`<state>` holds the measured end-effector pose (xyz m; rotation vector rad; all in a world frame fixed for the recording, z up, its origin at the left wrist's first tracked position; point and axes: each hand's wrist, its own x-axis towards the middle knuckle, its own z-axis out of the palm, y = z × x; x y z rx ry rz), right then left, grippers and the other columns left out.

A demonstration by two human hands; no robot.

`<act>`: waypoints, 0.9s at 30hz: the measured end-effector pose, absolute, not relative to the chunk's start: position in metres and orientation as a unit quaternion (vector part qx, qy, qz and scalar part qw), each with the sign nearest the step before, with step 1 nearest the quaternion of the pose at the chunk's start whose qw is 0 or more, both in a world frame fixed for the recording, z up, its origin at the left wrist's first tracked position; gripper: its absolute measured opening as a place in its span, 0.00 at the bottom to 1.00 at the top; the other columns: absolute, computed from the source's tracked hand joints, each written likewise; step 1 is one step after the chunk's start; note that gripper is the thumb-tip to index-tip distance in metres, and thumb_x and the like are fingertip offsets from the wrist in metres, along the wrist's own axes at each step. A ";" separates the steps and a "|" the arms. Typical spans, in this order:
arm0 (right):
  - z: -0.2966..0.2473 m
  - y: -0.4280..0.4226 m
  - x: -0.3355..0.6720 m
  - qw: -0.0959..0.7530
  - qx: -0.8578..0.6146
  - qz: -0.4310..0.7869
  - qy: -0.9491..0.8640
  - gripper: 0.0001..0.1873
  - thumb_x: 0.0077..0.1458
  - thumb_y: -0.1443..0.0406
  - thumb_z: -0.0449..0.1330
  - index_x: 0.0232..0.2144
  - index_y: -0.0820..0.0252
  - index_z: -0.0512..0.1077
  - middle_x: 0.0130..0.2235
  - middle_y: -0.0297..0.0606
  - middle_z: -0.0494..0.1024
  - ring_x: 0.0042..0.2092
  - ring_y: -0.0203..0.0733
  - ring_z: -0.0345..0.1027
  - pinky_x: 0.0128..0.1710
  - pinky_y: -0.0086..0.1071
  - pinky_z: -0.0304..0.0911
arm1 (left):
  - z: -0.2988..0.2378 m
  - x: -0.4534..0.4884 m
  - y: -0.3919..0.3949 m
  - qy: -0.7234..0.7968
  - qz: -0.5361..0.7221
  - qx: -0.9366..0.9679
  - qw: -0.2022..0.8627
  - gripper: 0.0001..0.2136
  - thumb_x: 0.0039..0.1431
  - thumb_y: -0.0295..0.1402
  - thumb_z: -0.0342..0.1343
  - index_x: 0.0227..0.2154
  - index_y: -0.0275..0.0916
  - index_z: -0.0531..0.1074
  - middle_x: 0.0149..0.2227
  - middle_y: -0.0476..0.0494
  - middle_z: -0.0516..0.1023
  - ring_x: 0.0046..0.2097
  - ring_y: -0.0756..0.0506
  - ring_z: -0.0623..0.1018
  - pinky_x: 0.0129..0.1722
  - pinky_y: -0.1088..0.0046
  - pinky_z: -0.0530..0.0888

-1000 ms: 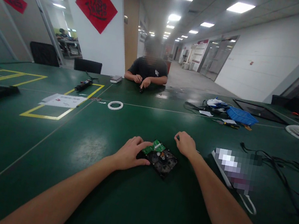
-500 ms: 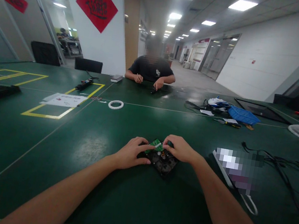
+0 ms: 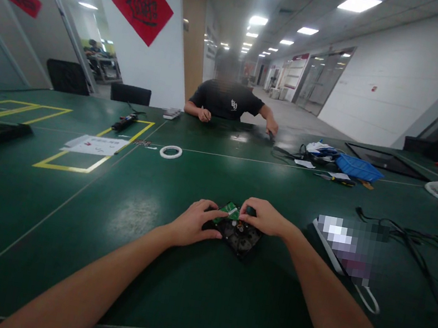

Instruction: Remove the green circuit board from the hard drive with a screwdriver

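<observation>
Here, with thumb and fingers spread, the left hand (image 3: 195, 223) has a loose grip on the hard drive (image 3: 242, 240), near the middle of the tabletop (image 3: 163, 290). Angled in from the right, the right hand (image 3: 264, 217) pinches a dark tool (image 3: 251, 211) (its tip is hidden). A pixelated device (image 3: 343, 249) lies right.

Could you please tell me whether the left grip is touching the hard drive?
Touching. The head view shows the left grip on the hard drive, its index finger lying across the green circuit board.
</observation>
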<state>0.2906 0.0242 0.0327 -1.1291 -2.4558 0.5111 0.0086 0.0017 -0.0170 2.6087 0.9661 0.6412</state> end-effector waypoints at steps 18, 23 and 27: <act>0.032 0.053 0.303 0.612 -0.406 0.400 -0.548 0.18 0.60 0.52 0.51 0.32 0.57 0.72 0.30 0.38 0.72 0.33 0.42 0.69 0.33 0.37 0.68 | -0.016 0.031 -0.007 0.410 0.208 0.887 0.043 0.26 0.63 0.54 0.56 0.60 0.48 0.70 0.45 0.38 0.70 0.50 0.34 0.69 0.53 0.51 0.68; 0.022 0.056 0.298 0.618 -0.414 0.446 -0.498 0.17 0.59 0.50 0.50 0.30 0.55 0.65 0.30 0.37 0.70 0.33 0.43 0.69 0.37 0.40 0.70 | -0.018 0.022 -0.002 0.384 0.208 0.896 0.077 0.26 0.64 0.50 0.56 0.63 0.50 0.66 0.48 0.39 0.69 0.50 0.37 0.69 0.51 0.56 0.70; 0.025 0.052 0.298 0.606 -0.417 0.439 -0.516 0.17 0.59 0.49 0.47 0.29 0.54 0.61 0.27 0.35 0.66 0.29 0.43 0.66 0.34 0.40 0.67 | -0.018 0.012 0.001 0.355 0.205 0.907 0.099 0.26 0.67 0.47 0.55 0.66 0.51 0.62 0.50 0.39 0.69 0.52 0.37 0.70 0.53 0.56 0.70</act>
